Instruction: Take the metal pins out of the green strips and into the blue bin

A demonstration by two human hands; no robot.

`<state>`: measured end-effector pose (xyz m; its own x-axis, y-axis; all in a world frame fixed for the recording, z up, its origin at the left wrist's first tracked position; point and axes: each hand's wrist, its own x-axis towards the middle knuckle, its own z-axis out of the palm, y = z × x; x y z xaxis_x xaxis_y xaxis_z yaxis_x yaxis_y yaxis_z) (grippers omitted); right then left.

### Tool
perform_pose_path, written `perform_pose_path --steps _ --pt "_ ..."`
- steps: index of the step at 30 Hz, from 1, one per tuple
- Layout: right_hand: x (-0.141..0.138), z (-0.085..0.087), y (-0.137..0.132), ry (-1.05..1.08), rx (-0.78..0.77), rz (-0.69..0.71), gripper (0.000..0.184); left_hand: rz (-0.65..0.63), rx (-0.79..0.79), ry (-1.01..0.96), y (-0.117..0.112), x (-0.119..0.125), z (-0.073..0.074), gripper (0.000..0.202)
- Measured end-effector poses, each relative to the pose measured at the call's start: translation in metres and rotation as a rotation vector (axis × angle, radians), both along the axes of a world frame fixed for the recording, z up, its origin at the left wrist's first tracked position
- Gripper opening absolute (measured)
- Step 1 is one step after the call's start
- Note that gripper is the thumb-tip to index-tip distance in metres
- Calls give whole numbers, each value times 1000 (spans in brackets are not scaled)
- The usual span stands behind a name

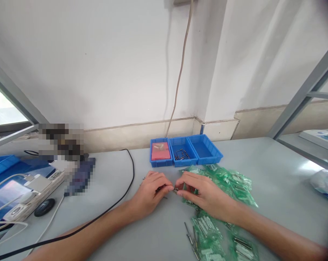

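Note:
My left hand [151, 192] and my right hand [203, 190] meet low over the grey table, thumbs and fingers pinched together. A small metal piece [175, 190] shows between the fingertips of both hands; its exact kind is too small to make out. Thin metal bits stick out beside my left fingers, partly hidden by them. Under and beyond my right hand lies a pile of green plastic bags [236, 183] with metal rods inside. Closer to me, loose slim metal rods [190, 240] lie beside more green bags [207, 228].
Three blue bins [207, 150] stand joined near the wall; one holds a red sheet [160, 151], the middle one dark metal rods [181, 154]. A black cable [120, 197] crosses my left forearm. A power strip [20, 210] and a black mouse [44, 207] lie left.

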<state>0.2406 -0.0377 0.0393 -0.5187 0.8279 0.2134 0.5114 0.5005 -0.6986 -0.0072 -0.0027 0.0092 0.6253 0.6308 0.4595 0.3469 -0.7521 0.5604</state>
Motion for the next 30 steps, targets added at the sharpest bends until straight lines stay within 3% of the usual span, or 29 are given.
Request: perform_pose_path --steps 8,12,20,30 --pt "-2 4 -2 7 -42 -54 9 0 49 12 -1 0 -2 28" --pt "3 2 3 84 -75 -174 11 89 -31 12 0 0 -1 27" --pt "9 -6 20 486 -236 -302 24 295 -208 -24 3 1 1 28" --pt "13 -4 21 527 -262 -365 24 340 -194 0 4 0 0 21"
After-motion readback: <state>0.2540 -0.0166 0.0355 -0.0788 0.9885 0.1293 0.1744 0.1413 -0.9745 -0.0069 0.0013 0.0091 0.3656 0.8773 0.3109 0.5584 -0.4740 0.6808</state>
